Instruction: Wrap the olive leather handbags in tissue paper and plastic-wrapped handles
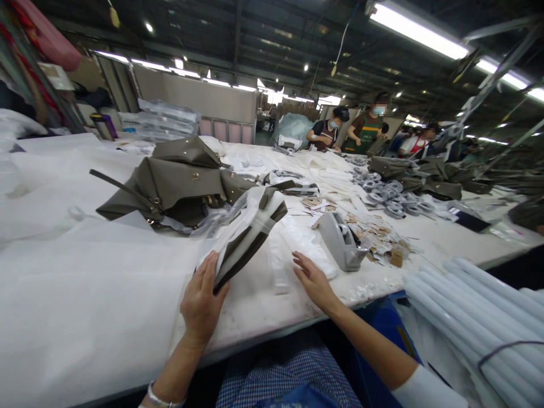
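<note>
My left hand (203, 297) is closed around the lower end of a folded olive-brown strap bundle (249, 238), fingers on one side and thumb on the other. White wrapping lies along the bundle and a pale band crosses its upper part. It tilts up and to the right above the white table (250, 306). My right hand (313, 277) is open with fingers spread, holding nothing, near a stack of clear plastic sleeves (304, 243). Just beyond it stands a grey tape dispenser (340, 241). Behind the bundle lies an olive-brown handbag (178, 184).
Loose tags (378, 232) lie scattered right of the dispenser. Several grey rings (386, 195) are heaped farther back, beside more olive bags (437, 187). Long white rolls (480, 317) rise at the right front. Co-workers (365, 130) stand across the table.
</note>
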The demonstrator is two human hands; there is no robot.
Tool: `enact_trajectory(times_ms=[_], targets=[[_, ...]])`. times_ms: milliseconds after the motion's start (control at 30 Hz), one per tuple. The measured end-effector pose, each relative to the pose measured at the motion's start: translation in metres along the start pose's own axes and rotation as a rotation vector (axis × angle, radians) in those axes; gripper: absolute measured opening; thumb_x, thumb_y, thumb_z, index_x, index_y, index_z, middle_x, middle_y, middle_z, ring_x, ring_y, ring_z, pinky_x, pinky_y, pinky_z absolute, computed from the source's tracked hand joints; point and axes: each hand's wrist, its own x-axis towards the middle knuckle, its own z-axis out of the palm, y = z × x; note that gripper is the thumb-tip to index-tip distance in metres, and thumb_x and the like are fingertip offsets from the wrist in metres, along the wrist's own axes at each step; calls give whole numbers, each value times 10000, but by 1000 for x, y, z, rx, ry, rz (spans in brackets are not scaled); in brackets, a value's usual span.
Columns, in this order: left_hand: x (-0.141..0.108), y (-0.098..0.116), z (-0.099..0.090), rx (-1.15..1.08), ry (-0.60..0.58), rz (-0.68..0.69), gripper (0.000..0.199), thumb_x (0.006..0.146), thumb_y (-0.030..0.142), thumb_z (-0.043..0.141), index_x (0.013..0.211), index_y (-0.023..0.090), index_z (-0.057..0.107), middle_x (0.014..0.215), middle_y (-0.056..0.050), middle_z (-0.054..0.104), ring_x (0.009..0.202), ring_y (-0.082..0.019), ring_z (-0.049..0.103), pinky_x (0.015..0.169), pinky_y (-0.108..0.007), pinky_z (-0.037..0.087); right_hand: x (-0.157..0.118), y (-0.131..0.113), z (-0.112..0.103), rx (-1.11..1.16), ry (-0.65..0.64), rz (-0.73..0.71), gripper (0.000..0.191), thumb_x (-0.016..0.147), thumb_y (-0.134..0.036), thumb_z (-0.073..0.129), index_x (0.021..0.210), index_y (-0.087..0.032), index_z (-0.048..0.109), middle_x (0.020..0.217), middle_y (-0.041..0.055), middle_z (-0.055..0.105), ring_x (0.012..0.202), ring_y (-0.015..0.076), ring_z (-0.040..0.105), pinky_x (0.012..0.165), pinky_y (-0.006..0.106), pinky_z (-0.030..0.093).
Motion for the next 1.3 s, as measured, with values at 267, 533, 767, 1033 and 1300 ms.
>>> enact_trajectory(times_ms=[267, 533, 767, 1033, 1300], targets=[[-1, 2, 1, 0, -16, 2, 776, 886, 232, 659, 1547, 247, 253, 1469, -111, 506, 1322, -287, 508, 1085, -424, 434, -44, 1, 13, -390, -24, -167, 387, 762, -378, 774, 1113, -230, 705, 1342, 109, 622, 1337, 335, 471, 1135, 575, 301], [0, 2, -1, -1, -41, 31, 801, 876, 214, 664, 1552, 248, 236, 1478, -111, 495, 1335, -286, 494, 1099, -426, 421, -19, -35, 29, -24, 107, 8, 230, 890, -446, 577, 887, -221, 620, 899, 48, 729, 906, 226, 673, 897, 382, 489], [0, 3, 0, -4, -50, 54, 786, 882, 205, 650, 1551, 247, 240, 1474, -119, 497, 1332, -295, 497, 1095, -442, 426, -30, -54, 20, 336, -184, 511, 369, 912, -521, 484, 1120, -218, 518, 687, -15, 685, 403, 126, 514, 426, 238, 406], [0, 3, -1, 10, -61, 57, 776, 886, 204, 640, 1550, 250, 242, 1477, -117, 494, 1326, -295, 504, 1088, -440, 433, -36, -52, -5, -646, -149, -66, 395, 953, -436, 528, 1245, -200, 651, 1090, 138, 732, 1061, 295, 667, 941, 416, 485], [18, 9, -8, 51, -49, 88, 741, 894, 212, 630, 1540, 247, 270, 1442, -118, 533, 1293, -293, 537, 1058, -437, 460, 1, -24, 62, -609, -363, -356, 789, 898, -631, 531, 1507, -151, 387, 1565, 173, 338, 1473, 331, 261, 1198, 536, 205]])
